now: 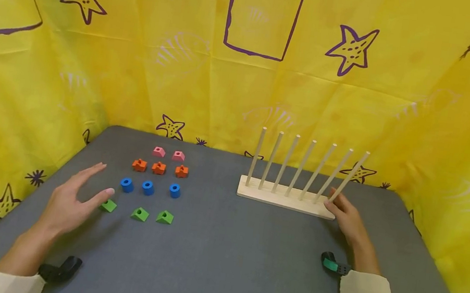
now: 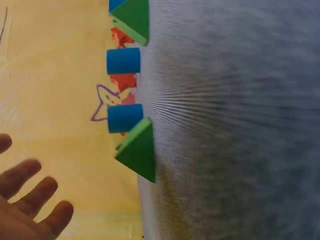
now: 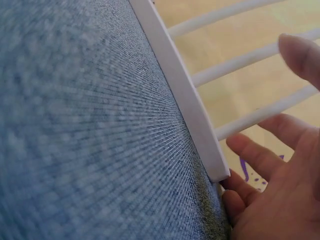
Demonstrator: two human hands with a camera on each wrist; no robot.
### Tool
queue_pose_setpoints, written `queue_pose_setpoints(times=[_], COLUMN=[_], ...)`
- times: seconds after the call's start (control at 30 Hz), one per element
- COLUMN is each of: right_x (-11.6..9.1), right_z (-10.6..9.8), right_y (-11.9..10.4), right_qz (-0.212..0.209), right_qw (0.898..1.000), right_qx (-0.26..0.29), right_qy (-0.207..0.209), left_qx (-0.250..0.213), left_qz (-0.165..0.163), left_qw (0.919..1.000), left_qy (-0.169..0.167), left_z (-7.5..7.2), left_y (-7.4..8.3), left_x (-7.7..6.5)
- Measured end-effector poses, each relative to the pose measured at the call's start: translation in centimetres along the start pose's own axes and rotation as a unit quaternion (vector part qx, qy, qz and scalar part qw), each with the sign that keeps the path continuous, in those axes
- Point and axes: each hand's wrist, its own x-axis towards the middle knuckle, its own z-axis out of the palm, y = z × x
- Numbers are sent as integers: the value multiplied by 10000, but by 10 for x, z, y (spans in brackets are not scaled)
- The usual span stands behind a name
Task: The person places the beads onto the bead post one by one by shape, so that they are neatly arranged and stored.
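Observation:
My left hand (image 1: 69, 207) hovers over the left of the table with fingers spread and nothing in its grasp. Its thumb partly covers a green triangular block (image 1: 108, 206) in the head view; in the left wrist view, the visible fingers (image 2: 22, 180) are apart from the green blocks (image 2: 137, 152) and blue cylinders (image 2: 123, 61). At the right end of a wooden peg rack (image 1: 281, 198) is my right hand (image 1: 349, 221). Its fingers reach behind the end peg (image 1: 350, 175) and around the base's end (image 3: 217, 170), while the thumb stands apart in front.
Beads with holes stand in rows: two pink blocks (image 1: 179, 155), three orange pieces (image 1: 159, 168), three blue cylinders (image 1: 148, 188) and three green triangles (image 1: 139, 214). Several upright pegs rise from the rack. A yellow patterned cloth (image 1: 211, 86) encloses the grey table (image 1: 204, 259).

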Motion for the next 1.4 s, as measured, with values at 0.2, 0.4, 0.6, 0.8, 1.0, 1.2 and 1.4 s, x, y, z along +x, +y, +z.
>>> queue_pose_setpoints(times=[0.2,0.4,0.6,0.8,1.0,1.2,1.4], right_x=[2,-1,-1,1,2,3,5], right_z=[4,3,1,2,3,3,3], right_y=[2,2,7,8,7,6,7], right_qz=[-57,61,141,-92,-172,-23,112], right_qw=[9994,9976,9948,9900,9845,9821,9819], right_qx=[-343,-691,-1007,-1410,-1744,-1885,-1888], right_qy=[9,13,33,13,19,-30,-75], left_qx=[-260,-547,-375,-87,-37,181,338], left_qz=[-153,-12,36,-235,-523,-595,-625], left_qw=[9995,9976,9958,9935,9915,9946,9953], left_qy=[2,-422,-835,-1114,-1189,-826,-659], left_z=[-1,2,8,9,13,18,21], left_y=[-14,-29,-40,-45,-47,-49,-48], left_x=[-7,-10,-10,-11,-12,-12,-11])
